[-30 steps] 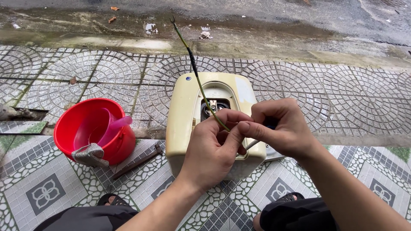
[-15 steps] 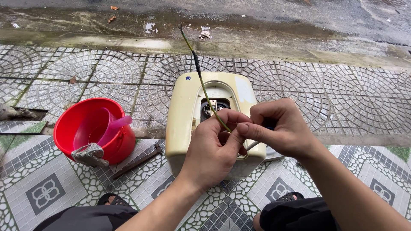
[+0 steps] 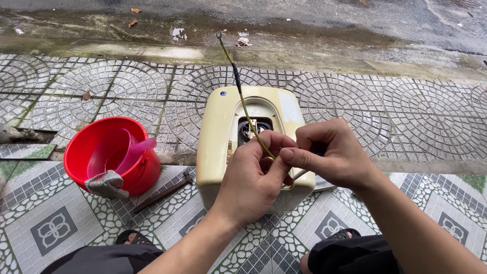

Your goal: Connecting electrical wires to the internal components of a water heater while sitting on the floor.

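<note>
My left hand and my right hand meet over a cream plastic appliance housing that lies on the tiled ground. Both pinch the near end of a thin yellow-green wire, which rises away from me to a small hooked tip. The wire has a short black sleeve partway up. The housing has an open cavity with dark parts inside, just beyond my left fingers. What my right hand grips beside the wire is hidden by its fingers.
A red plastic bucket stands to the left, with a pink scoop inside and a grey scouring cloth on its rim. A dark metal tool lies between bucket and housing. My sandalled feet are below. A wet concrete gutter runs beyond.
The wire's far tip has swung slightly to the right and tilted. Both hands stay pinched at its near end over the housing.
</note>
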